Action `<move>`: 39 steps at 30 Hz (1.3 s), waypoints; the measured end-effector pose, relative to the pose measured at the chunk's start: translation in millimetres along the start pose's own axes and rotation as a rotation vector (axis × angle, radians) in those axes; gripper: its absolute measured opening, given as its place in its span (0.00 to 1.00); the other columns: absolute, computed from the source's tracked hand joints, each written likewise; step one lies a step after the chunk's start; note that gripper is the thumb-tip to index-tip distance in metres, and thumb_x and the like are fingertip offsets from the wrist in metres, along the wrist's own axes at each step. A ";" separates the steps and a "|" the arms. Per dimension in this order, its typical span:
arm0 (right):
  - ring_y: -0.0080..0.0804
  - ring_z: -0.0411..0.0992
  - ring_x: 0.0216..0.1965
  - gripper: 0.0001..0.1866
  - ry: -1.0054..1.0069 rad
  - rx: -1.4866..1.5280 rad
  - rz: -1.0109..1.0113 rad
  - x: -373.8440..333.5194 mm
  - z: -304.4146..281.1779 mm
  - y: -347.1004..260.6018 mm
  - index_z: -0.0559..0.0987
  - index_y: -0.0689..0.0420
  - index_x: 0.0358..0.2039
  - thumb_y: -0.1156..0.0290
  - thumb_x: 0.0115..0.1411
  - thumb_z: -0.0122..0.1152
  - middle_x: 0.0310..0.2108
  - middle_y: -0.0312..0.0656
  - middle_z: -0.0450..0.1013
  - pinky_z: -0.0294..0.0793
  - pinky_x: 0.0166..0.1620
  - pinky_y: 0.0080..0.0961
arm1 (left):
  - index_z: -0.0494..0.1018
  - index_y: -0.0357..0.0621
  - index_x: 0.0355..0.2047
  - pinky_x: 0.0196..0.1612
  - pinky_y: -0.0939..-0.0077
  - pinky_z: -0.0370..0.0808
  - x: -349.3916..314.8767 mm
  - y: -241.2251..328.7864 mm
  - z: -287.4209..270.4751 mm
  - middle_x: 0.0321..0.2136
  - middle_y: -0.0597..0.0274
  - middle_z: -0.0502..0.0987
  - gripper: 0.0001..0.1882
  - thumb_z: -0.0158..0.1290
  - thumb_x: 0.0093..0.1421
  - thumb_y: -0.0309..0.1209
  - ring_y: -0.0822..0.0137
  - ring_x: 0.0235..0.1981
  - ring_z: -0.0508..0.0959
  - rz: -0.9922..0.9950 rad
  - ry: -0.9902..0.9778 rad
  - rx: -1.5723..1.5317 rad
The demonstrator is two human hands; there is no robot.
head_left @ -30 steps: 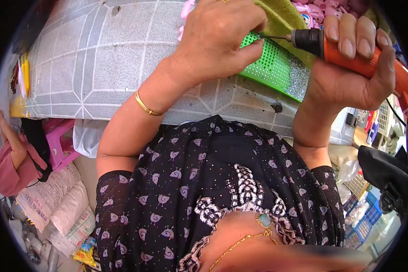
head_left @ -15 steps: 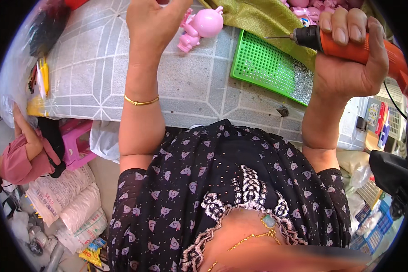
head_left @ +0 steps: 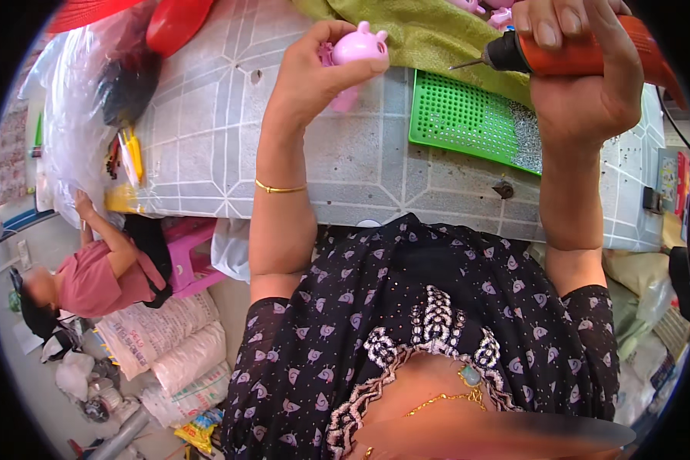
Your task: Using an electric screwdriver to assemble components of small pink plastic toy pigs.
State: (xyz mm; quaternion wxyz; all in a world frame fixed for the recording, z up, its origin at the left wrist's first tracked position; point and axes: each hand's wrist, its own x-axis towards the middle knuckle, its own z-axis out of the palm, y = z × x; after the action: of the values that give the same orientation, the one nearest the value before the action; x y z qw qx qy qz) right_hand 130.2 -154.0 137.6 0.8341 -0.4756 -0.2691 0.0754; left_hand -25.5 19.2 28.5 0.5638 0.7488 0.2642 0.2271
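My left hand (head_left: 303, 77) is closed round a pink plastic toy figure (head_left: 360, 47), its rounded head with small ears showing between thumb and fingers. The rest of the toy is mostly behind the hand. In my right hand (head_left: 583, 84) I grip an orange electric screwdriver (head_left: 567, 50) with a black nose. Its thin bit (head_left: 468, 64) points left, above the edge of a green perforated tray (head_left: 456, 115). Many small silvery screws (head_left: 526, 126) lie heaped at the tray's right end.
Olive-green woven cloth (head_left: 406, 38) lies behind the tray, with more pink toy parts (head_left: 501, 17) beyond it. Clear plastic bags, a red container (head_left: 178, 24) and yellow-handled tools (head_left: 133, 153) sit at the left. Another person (head_left: 103, 268) works by the table's left end.
My left hand has closed on the pink toy and moved right, lifting it off the table. The screwdriver remains in my right hand, its bit still pointing left.
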 end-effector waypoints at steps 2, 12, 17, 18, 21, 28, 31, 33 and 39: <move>0.21 0.67 0.19 0.12 0.051 -0.014 0.017 -0.4 -2.8 -3.3 0.67 0.51 0.42 0.65 0.65 0.60 0.23 0.30 0.65 0.72 0.29 0.21 | 0.75 0.35 0.52 0.48 0.70 0.81 -4.8 9.7 -0.8 0.45 0.57 0.81 0.32 0.73 0.47 0.29 0.63 0.44 0.83 -0.057 -0.018 -0.122; 0.21 0.68 0.19 0.14 -0.132 0.115 -0.067 -7.7 -8.9 -22.4 0.67 0.53 0.42 0.64 0.64 0.61 0.23 0.31 0.66 0.76 0.28 0.22 | 0.69 0.34 0.58 0.46 0.59 0.76 -30.1 -21.0 22.5 0.49 0.41 0.71 0.40 0.68 0.55 0.49 0.50 0.49 0.71 -0.277 -0.114 -1.645; 0.21 0.68 0.19 0.13 -0.179 0.155 -0.088 -7.4 -11.8 -23.4 0.68 0.53 0.42 0.63 0.63 0.62 0.23 0.31 0.66 0.76 0.26 0.21 | 0.71 0.32 0.49 0.44 0.65 0.73 -43.3 -12.9 35.3 0.44 0.48 0.69 0.37 0.71 0.52 0.49 0.55 0.46 0.69 -0.254 -0.053 -1.613; 0.21 0.68 0.19 0.13 -0.178 0.156 -0.092 -7.6 -12.0 -24.9 0.68 0.53 0.41 0.63 0.63 0.62 0.23 0.31 0.66 0.75 0.26 0.21 | 0.71 0.32 0.49 0.44 0.65 0.73 -44.9 -11.4 37.0 0.44 0.48 0.69 0.37 0.71 0.52 0.49 0.55 0.46 0.69 -0.254 -0.051 -1.607; 0.21 0.69 0.20 0.13 -0.176 0.194 -0.093 -6.0 -17.6 -25.4 0.69 0.53 0.41 0.63 0.63 0.62 0.23 0.32 0.66 0.75 0.27 0.22 | 0.73 0.38 0.49 0.54 0.46 0.78 -46.4 -8.3 46.0 0.43 0.42 0.77 0.34 0.68 0.55 0.53 0.42 0.48 0.76 -0.411 -0.087 -1.955; 0.21 0.70 0.22 0.15 -0.268 0.297 -0.112 -3.7 -26.7 -21.0 0.71 0.53 0.42 0.61 0.63 0.65 0.25 0.32 0.67 0.74 0.30 0.23 | 0.73 0.34 0.46 0.57 0.46 0.77 -61.5 -4.0 54.6 0.43 0.43 0.76 0.37 0.68 0.53 0.57 0.46 0.51 0.73 -0.310 -0.243 -2.045; 0.21 0.71 0.23 0.16 -0.288 0.317 -0.125 -4.3 -28.7 -21.6 0.71 0.53 0.43 0.61 0.64 0.66 0.26 0.32 0.67 0.75 0.31 0.22 | 0.72 0.40 0.52 0.52 0.55 0.77 -61.6 2.8 52.6 0.44 0.50 0.75 0.37 0.71 0.51 0.52 0.52 0.51 0.69 -0.252 -0.256 -1.861; 0.21 0.71 0.24 0.16 -0.291 0.323 -0.134 -5.1 -28.3 -22.5 0.71 0.53 0.43 0.61 0.64 0.66 0.26 0.31 0.68 0.75 0.31 0.22 | 0.72 0.43 0.54 0.49 0.63 0.77 -63.0 0.7 50.3 0.44 0.54 0.73 0.38 0.73 0.48 0.49 0.57 0.53 0.66 -0.236 -0.277 -1.778; 0.18 0.71 0.25 0.14 -0.316 0.314 -0.179 -4.3 -39.9 -17.1 0.79 0.56 0.45 0.59 0.68 0.62 0.28 0.31 0.68 0.76 0.32 0.22 | 0.65 0.40 0.60 0.40 0.66 0.83 -76.0 8.7 60.7 0.46 0.44 0.76 0.38 0.72 0.53 0.36 0.55 0.44 0.81 -0.021 0.068 -0.757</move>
State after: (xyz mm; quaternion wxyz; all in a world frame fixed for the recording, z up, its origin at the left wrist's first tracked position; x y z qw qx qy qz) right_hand 145.1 -194.9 134.1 0.8488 -0.2964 -0.4224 0.1154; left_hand -43.0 -76.2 17.8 0.7937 0.4768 0.1881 0.3276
